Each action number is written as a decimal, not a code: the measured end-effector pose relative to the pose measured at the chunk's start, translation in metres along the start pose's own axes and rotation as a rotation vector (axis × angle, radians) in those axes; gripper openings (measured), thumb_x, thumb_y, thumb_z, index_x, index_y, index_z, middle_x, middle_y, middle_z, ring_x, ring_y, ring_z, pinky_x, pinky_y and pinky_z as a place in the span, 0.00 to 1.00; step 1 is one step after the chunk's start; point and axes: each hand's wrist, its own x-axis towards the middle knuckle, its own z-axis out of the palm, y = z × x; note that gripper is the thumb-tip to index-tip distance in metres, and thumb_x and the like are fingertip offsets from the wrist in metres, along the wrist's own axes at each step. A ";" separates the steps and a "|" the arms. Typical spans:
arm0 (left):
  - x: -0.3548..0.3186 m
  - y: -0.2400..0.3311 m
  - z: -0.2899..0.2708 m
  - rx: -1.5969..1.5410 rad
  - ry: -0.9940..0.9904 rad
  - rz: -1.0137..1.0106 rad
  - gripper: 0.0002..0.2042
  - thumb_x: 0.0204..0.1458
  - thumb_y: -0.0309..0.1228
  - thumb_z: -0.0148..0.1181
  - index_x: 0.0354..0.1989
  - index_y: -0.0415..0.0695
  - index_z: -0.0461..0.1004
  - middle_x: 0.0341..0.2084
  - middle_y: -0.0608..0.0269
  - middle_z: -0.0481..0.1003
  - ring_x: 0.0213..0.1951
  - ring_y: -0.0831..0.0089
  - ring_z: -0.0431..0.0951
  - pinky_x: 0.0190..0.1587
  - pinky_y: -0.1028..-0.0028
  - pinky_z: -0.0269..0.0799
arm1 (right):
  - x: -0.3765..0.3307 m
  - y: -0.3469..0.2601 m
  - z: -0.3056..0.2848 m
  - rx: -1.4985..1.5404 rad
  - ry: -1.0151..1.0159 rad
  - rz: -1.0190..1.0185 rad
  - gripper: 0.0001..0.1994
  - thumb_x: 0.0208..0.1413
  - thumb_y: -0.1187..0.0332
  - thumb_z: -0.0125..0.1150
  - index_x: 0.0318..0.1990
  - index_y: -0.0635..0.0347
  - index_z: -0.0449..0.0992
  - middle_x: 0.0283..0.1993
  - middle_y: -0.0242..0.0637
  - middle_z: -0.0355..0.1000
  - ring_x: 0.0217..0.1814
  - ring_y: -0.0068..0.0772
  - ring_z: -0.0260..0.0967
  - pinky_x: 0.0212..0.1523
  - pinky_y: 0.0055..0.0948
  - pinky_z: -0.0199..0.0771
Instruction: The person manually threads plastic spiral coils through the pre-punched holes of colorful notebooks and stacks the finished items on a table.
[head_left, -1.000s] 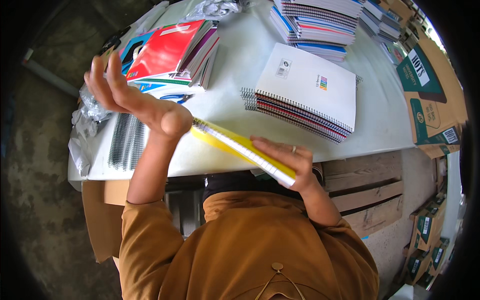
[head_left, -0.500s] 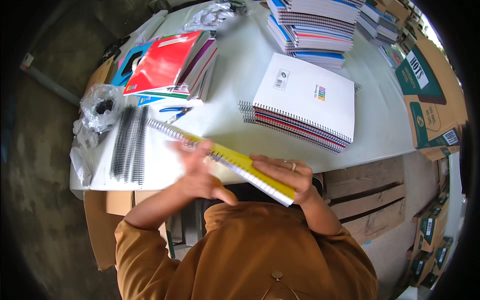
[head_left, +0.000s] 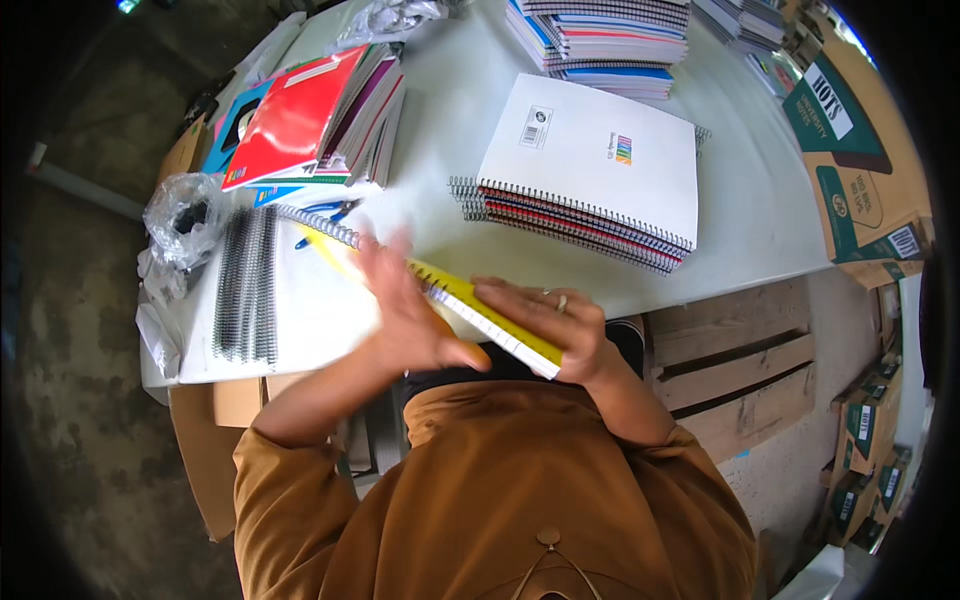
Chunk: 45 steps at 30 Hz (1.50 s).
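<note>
Head view: right hand (head_left: 545, 325) grips the yellow spiral notebook (head_left: 470, 305) at the near edge of the white table (head_left: 740, 200); left hand (head_left: 405, 315) open, flat on it. Notebook stacks (head_left: 590, 170) behind, pallet (head_left: 740, 370) on concrete floor.
</note>
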 end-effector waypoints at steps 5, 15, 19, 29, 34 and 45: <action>0.010 -0.024 -0.012 0.152 0.153 0.329 0.56 0.37 0.73 0.43 0.63 0.33 0.44 0.59 0.34 0.49 0.63 0.34 0.39 0.60 0.42 0.37 | -0.001 0.003 0.005 0.023 -0.007 -0.060 0.22 0.41 0.73 0.65 0.48 0.62 0.73 0.46 0.44 0.73 0.43 0.38 0.74 0.41 0.31 0.75; 0.014 -0.008 -0.003 0.218 0.323 0.067 0.53 0.42 0.71 0.39 0.62 0.32 0.44 0.58 0.36 0.52 0.63 0.38 0.41 0.61 0.41 0.29 | -0.002 0.001 0.011 0.071 -0.020 -0.057 0.26 0.36 0.75 0.65 0.49 0.57 0.73 0.48 0.40 0.71 0.45 0.39 0.73 0.42 0.34 0.74; 0.024 0.025 0.007 -0.172 -0.016 0.160 0.49 0.44 0.67 0.44 0.60 0.30 0.49 0.55 0.39 0.55 0.60 0.45 0.50 0.61 0.46 0.35 | 0.002 0.002 0.008 0.044 0.092 -0.011 0.27 0.39 0.78 0.63 0.53 0.59 0.69 0.48 0.39 0.71 0.43 0.38 0.73 0.40 0.32 0.75; 0.046 0.029 0.000 -0.113 0.015 0.257 0.48 0.43 0.71 0.37 0.60 0.37 0.54 0.59 0.37 0.48 0.65 0.42 0.39 0.61 0.39 0.32 | 0.000 0.002 0.000 0.064 0.054 0.067 0.27 0.39 0.77 0.63 0.52 0.58 0.69 0.48 0.39 0.72 0.44 0.38 0.73 0.38 0.32 0.75; 0.127 0.018 -0.007 -0.041 0.371 0.012 0.49 0.42 0.70 0.38 0.60 0.35 0.51 0.57 0.44 0.57 0.62 0.40 0.46 0.62 0.43 0.35 | -0.001 0.003 0.011 -0.098 0.019 0.050 0.24 0.39 0.77 0.60 0.50 0.56 0.72 0.47 0.38 0.72 0.42 0.35 0.74 0.37 0.30 0.76; 0.039 0.045 0.027 -0.139 -0.018 0.183 0.52 0.43 0.70 0.36 0.64 0.34 0.39 0.59 0.23 0.41 0.64 0.38 0.35 0.61 0.42 0.30 | 0.006 0.007 0.004 0.143 0.097 0.068 0.30 0.36 0.79 0.59 0.54 0.52 0.69 0.49 0.37 0.72 0.40 0.38 0.74 0.31 0.28 0.75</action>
